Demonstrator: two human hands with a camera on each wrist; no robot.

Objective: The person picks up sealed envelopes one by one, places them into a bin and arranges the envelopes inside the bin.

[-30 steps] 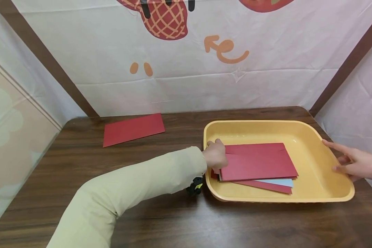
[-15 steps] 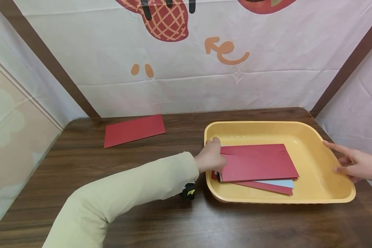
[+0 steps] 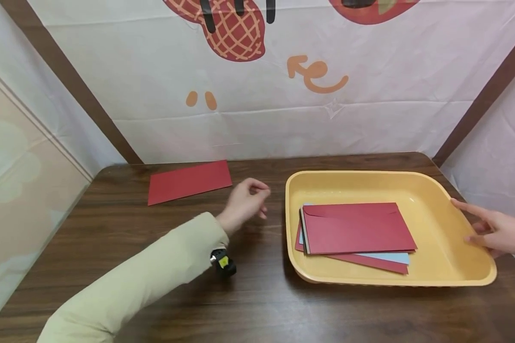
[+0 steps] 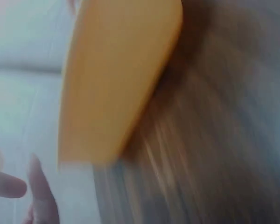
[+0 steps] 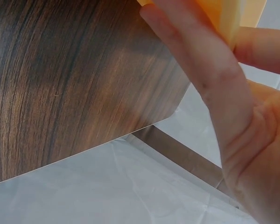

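Note:
In the head view a yellow plastic tray [image 3: 446,228] stands at the right of the wooden table. Inside lies an uneven stack of envelopes: a red envelope [image 3: 358,228] on top, with a light blue one [image 3: 395,257] and another red edge showing below. My right hand [image 3: 498,232] grips the tray's right wall, thumb on the inner side and fingers outside; the right wrist view shows the wall between them. My left hand [image 3: 245,201] hovers left of the tray, fingers loosely bent with nothing in them. A single red envelope [image 3: 190,182] lies at the back left.
Dark wood-grain table [image 3: 257,305] runs under everything. Behind it hangs a white printed cloth [image 3: 257,128], with more cloth at both sides. A black wrist camera [image 3: 224,263] sits under the left sleeve.
My left hand has let go of the stack's left edge and moved left, out of the tray. The right hand has stayed on the tray's wall.

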